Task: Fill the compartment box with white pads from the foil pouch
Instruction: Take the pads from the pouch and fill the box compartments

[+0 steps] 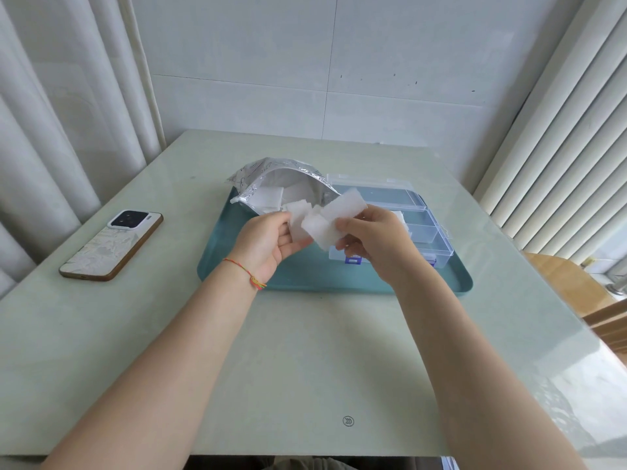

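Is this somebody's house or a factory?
Probably a home, at a table by a window: long pale curtains hang beside it, a phone lies on it, and a wooden chair stands at the right.

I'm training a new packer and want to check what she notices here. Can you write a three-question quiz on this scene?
1. True or false: both hands hold white pads.
2. Which side of the teal tray does the open silver foil pouch lie on: A left, B right?
3. What lies on the table left of the tray?

Key
1. True: left hand and right hand grip white rectangular pads.
2. A: silver foil pouch, teal plastic tray.
3. A smartphone, camera side up.
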### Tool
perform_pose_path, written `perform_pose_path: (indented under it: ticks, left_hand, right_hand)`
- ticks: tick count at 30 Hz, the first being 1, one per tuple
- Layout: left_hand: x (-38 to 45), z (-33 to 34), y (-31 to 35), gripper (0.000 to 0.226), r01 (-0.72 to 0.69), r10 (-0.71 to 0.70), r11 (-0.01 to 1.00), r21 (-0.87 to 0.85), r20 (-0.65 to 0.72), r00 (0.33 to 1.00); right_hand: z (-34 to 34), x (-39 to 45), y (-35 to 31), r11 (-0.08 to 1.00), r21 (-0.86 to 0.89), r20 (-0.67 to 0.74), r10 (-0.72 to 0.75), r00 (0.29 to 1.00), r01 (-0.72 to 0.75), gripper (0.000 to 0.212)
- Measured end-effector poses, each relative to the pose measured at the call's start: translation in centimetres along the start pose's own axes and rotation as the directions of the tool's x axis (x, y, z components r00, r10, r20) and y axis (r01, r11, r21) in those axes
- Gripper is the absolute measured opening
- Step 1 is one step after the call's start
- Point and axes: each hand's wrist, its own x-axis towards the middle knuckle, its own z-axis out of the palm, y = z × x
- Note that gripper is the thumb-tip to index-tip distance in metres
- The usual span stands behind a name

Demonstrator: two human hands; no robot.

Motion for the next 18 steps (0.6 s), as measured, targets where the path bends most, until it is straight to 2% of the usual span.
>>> perform_pose_path:
  ticks: [2,4,7,9,11,14,16,18]
  left_hand:
    - [0.0,0.1,-0.1,0.023,0.006,-0.008,0.997,-0.074,-0.017,1.0]
    - [-0.1,0.4,-0.4,0.025,0.019,-0.017,0.991,-0.132,0.014,1.0]
    - [-0.4,0.9,-0.5,0.032,0.015,-0.002,0.989,-0.147,0.093,0.996]
    - [-0.4,1.1,-0.6,0.028,-0.008,0.018,0.995,-0.101,0.103,0.995]
    - [-0.4,1.1,-0.9,0.019,-0.042,0.044,0.999,-0.025,0.07,0.997]
    - [-0.2,0.9,-1.1,0.019,-0.071,0.072,0.996,0.059,-0.018,0.997]
    - [-0.1,0.6,-0.8,0.018,-0.075,0.083,0.992,0.104,-0.072,0.994]
    - [-0.2,0.4,-0.6,0.016,-0.063,0.08,0.982,0.18,-0.089,0.993]
  right_hand:
    - [0.4,-0.1,0.0,0.98,0.196,0.026,0.026,0.999,-0.031,0.013]
    - [1.1,-0.2,0.3,0.961,0.273,0.05,0.023,0.998,-0.035,0.016]
    - [1.7,0.1,0.9,0.979,0.204,-0.006,0.025,1.0,-0.023,0.022]
    - [1.7,0.3,1.1,0.99,0.14,-0.034,0.025,0.999,-0.02,0.023]
    - [1.6,0.2,1.0,0.997,0.071,-0.033,0.013,0.999,-0.011,0.018]
    - [1.6,0.0,0.5,0.998,-0.069,-0.08,-0.005,0.997,-0.001,0.008]
    - [1.1,0.0,0.0,0.997,-0.079,-0.126,-0.023,0.992,0.013,0.015]
    - [0.3,-0.3,-0.7,0.99,-0.131,-0.103,-0.064,0.993,0.05,0.019]
